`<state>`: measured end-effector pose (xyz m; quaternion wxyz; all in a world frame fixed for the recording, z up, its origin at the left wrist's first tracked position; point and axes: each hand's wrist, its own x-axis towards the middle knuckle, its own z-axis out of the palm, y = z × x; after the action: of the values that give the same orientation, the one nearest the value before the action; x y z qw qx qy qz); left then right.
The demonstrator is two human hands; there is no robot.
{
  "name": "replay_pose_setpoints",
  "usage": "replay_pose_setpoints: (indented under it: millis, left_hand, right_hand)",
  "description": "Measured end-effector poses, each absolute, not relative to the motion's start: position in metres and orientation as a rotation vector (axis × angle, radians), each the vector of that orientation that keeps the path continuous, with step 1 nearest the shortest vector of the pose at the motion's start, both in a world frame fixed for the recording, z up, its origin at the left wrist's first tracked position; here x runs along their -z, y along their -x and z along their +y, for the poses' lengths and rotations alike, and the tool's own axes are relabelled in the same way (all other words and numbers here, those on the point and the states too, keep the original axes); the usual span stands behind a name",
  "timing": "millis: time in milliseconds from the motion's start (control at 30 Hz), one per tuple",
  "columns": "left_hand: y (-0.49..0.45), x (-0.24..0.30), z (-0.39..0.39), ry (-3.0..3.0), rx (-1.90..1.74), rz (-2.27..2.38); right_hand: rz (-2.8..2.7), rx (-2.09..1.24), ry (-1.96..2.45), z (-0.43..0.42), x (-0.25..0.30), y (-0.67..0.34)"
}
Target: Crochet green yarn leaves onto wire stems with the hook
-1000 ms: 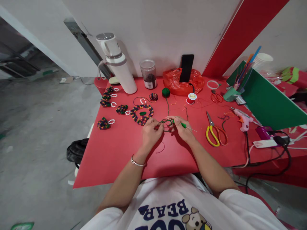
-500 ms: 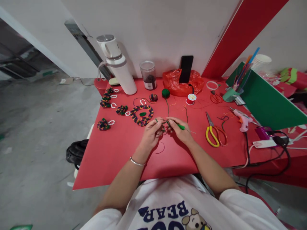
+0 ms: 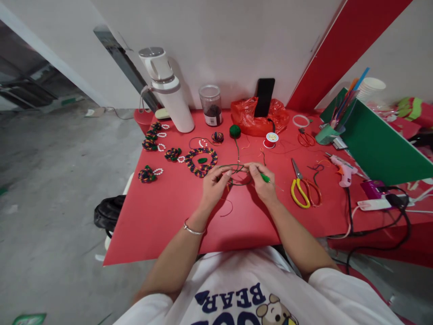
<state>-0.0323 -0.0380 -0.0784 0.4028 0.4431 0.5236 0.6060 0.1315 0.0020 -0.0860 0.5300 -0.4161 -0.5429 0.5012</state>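
Dark green yarn [image 3: 241, 184] runs in loose loops between my two hands, above the red tabletop. My left hand [image 3: 216, 180] pinches the yarn between thumb and fingers. A crochet hook with a green handle [image 3: 265, 178] lies in my right hand [image 3: 261, 180], its thin metal end pointing right; these fingers also pinch the yarn. From the hands a strand leads up to a green yarn ball [image 3: 234, 131]. Left of my left hand lies a multicoloured crocheted ring [image 3: 189, 168] with a small green piece [image 3: 202, 160] inside it.
Several crocheted flowers with bead loops [image 3: 146, 174] lie at the left. Yellow-and-red-handled scissors [image 3: 299, 194], a pink glue gun [image 3: 343, 170] and a power strip [image 3: 374, 204] are at the right. Along the back stand a white thermos [image 3: 177, 108], a jar [image 3: 211, 108] and a phone [image 3: 264, 97].
My hands have moved apart, the right one slightly to the right. The green yarn between them has opened into wider loops. The hook stays in my right hand.
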Motion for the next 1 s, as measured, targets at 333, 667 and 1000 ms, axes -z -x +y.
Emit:
replay_pose_setpoints:
  millis: [333,667,1000]
  left_hand:
    - [0.038,0.079,-0.037,-0.812,-1.632,1.052]
    - [0.064,0.083,-0.028,-0.684,-1.702,0.896]
    - [0.046,0.079,-0.033,-1.321,-1.722,1.249]
  right_hand:
    - [-1.075,-1.277,0.924,0.015,0.091,-0.136]
    - [-1.212,-1.351,0.92,0.003,0.092,-0.13]
    - [-1.538,-1.108,0.797,-0.015,0.08,-0.127]
